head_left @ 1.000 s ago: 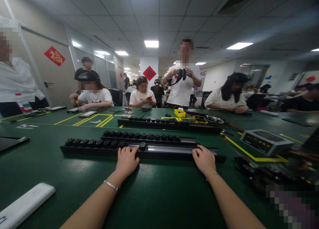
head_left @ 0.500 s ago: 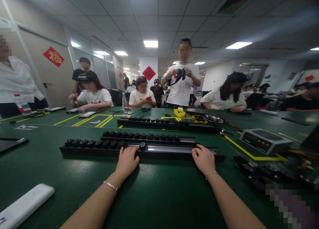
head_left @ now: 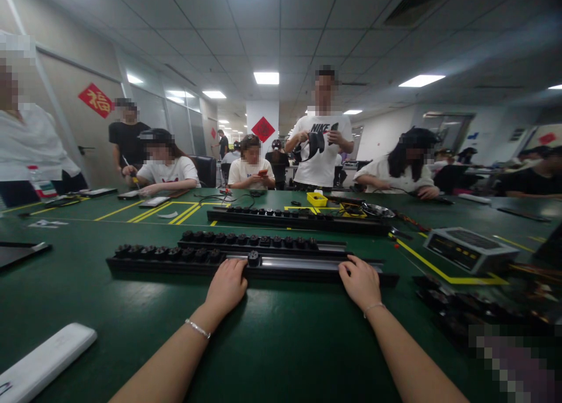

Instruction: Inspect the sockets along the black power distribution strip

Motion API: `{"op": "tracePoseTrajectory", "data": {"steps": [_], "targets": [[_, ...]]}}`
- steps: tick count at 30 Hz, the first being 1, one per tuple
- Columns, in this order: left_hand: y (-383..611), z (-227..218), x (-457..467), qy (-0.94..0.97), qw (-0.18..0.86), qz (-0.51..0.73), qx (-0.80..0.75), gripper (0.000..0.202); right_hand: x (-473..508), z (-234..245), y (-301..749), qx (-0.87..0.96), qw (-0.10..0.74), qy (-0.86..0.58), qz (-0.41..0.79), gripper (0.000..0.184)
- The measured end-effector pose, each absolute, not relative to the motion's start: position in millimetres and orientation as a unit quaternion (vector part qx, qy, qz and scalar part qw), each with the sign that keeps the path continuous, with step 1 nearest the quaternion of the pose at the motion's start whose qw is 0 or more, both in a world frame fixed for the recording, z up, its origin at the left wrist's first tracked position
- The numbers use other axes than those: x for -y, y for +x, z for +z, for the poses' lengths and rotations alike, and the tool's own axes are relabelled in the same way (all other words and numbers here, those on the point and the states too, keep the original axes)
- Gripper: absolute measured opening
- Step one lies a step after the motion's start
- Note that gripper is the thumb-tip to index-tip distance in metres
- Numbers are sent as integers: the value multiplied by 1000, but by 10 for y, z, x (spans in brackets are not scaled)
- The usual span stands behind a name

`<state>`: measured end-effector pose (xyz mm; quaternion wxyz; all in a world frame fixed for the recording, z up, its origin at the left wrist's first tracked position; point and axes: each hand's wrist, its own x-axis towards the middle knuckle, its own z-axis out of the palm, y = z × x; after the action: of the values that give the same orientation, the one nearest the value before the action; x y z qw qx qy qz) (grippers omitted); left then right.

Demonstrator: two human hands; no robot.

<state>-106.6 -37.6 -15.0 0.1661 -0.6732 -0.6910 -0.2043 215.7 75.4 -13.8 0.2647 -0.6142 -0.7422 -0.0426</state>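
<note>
A long black rail [head_left: 302,264] lies crosswise in front of me, with a silvery strip along its channel. Round black modules that look like sockets [head_left: 187,254] fill its left part. One separate module [head_left: 253,258] sits further right in the channel. My left hand [head_left: 227,283] is closed over the front edge of the rail, its fingertips close to that module; whether they touch it I cannot tell. Further right, my right hand [head_left: 360,281] is wrapped round the rail, some fingers hidden behind it. A second rail [head_left: 331,246] with similar modules lies just behind.
Another black rail [head_left: 351,223] lies farther back, near a yellow tray [head_left: 316,199]. To the right are a grey metal box [head_left: 472,248] and dark parts [head_left: 456,303]. A white case [head_left: 52,356] lies front left. Several people sit or stand round the green table [head_left: 281,344].
My left hand has shifted slightly, its fingers drawn closer together beside the single module. My right hand stays on the rail. The standing person ahead has lowered the black item and spread its parts.
</note>
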Motion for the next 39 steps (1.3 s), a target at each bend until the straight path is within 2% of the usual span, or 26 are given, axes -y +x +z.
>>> {"op": "tracePoseTrajectory", "data": {"steps": [22,39], "targets": [[-1083,-165,358,-664,109,-222,705,38,-721,-82,2155,743,253,-620,-21,39],[-1037,-128,378,-667,104,-204,709,43,-694,-63,2145,740,255,-622,-23,38]]}}
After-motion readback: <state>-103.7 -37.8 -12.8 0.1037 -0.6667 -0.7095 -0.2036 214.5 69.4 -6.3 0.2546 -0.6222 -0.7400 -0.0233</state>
